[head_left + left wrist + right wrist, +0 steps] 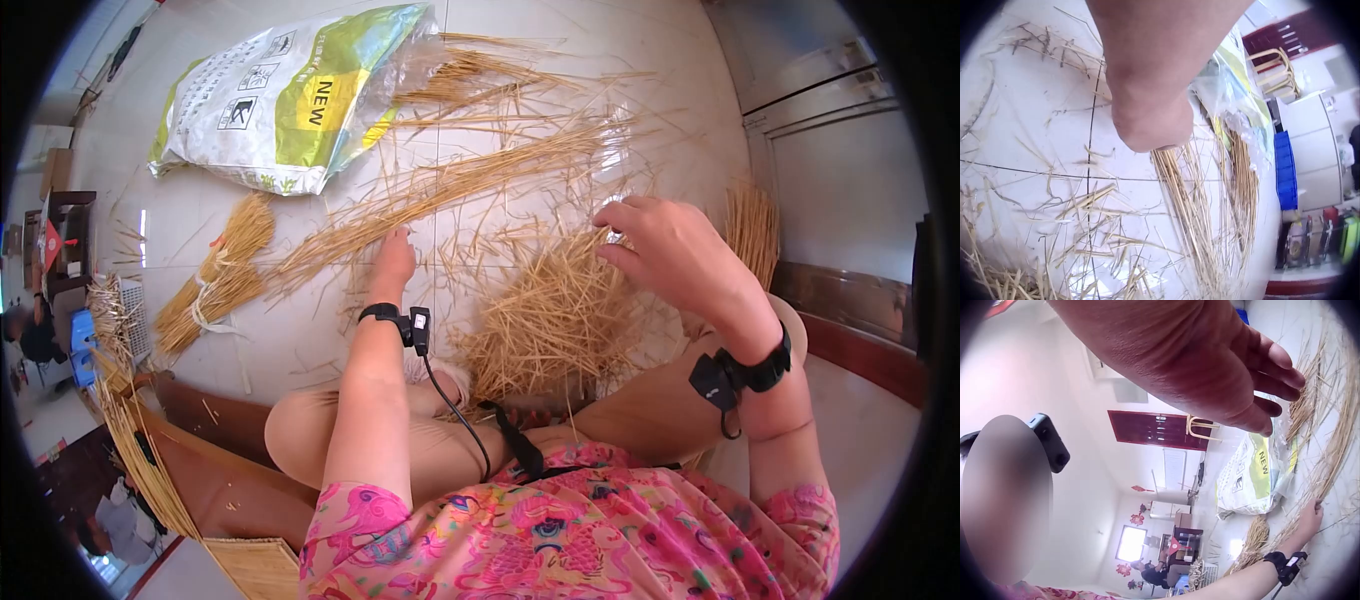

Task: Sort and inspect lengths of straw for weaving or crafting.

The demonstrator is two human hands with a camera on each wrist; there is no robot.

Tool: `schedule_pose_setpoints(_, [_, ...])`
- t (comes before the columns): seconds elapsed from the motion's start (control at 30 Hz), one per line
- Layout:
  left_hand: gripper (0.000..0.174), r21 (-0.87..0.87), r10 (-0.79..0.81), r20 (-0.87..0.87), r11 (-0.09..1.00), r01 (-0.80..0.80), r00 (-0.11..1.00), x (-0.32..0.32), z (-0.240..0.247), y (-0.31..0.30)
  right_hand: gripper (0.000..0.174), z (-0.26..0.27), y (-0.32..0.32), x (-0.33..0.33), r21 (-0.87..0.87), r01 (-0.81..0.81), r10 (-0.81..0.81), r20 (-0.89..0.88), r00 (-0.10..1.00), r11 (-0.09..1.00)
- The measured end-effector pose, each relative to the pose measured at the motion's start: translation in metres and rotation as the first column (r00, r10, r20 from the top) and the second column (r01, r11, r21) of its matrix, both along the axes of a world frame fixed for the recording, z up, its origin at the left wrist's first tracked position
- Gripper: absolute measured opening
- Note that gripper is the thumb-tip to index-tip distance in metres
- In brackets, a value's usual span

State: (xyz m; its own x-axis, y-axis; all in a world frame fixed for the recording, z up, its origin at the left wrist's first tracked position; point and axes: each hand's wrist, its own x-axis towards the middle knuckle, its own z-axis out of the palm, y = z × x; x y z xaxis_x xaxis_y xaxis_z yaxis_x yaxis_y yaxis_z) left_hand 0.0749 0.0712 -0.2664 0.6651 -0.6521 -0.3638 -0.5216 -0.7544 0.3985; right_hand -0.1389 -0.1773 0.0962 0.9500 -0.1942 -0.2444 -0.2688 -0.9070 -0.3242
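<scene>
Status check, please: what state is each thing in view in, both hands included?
Left hand: fingers curled at the long stalks; grip unclear.
Right hand: open, raised, holding nothing.
Long stalks: spread loosely on the floor, no tie visible.
Straw heap: loose, tangled.
Bundle: tied, lying down.
Sack: lying down, mouth open, stalks at its mouth.

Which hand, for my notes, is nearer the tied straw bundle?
Left. The left hand is right of the bundle, at loose stalks; the right hand, farther right, by the straw heap.
</scene>
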Motion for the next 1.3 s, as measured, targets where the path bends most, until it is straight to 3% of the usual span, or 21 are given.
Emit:
schedule_pose_setpoints(0.23, [0.023,-0.133,-0.124,0.2,0.979,0.152,0.972,-0.001,-0.02,-0.056,0.018,-0.003,0.005,0.004,0.001,0.028,-0.028,-0.016,0.999,1.0])
schedule_pose_setpoints(0.43, [0.015,0.05,-0.145,0.392,0.989,0.136,0.909,-0.002,-0.028,-0.081,0.017,-0.001,0.006,0.005,0.024,0.032,-0.031,-0.016,0.999,0.999])
schedule_pose_setpoints(0.63, [0.013,-0.017,-0.251,0.41,0.959,0.283,0.877,0.004,-0.029,-0.073,0.018,0.005,0.01,0.002,0.04,0.02,-0.019,-0.013,1.0,0.999])
schedule_pose_setpoints(0.73, [0.013,-0.032,-0.241,0.433,0.959,0.282,0.869,0.0,-0.027,-0.072,0.018,0.007,0.014,0.0,0.04,0.003,-0.003,-0.008,1.0,0.999])
schedule_pose_setpoints(0.83, [0.013,-0.061,-0.2,0.394,0.968,0.243,0.897,-0.001,-0.029,-0.072,0.018,0.008,0.014,-0.001,0.039,-0.007,0.008,-0.016,1.0,0.999])
schedule_pose_setpoints(0.93, [0.013,0.022,-0.205,0.379,0.977,0.213,0.903,-0.003,-0.032,-0.077,0.018,0.009,0.012,0.0,0.032,-0.007,0.008,-0.032,0.999,0.999])
schedule_pose_setpoints(1.07, [0.009,-0.117,-0.24,0.354,0.948,0.297,0.904,0.005,-0.017,-0.072,0.02,0.011,0.008,-0.004,0.02,-0.006,0.007,-0.031,1.0,1.0])
schedule_pose_setpoints(1.13, [0.008,-0.138,-0.298,0.305,0.926,0.352,0.904,0.012,0.015,-0.073,0.021,0.011,0.006,-0.005,0.02,0.0,0.0,-0.003,1.0,1.0])
schedule_pose_setpoints(1.3, [0.014,-0.244,-0.306,-0.166,0.934,0.261,0.937,0.044,0.078,-0.061,0.024,0.009,0.0,-0.009,0.025,0.035,-0.035,0.012,0.999,0.999])
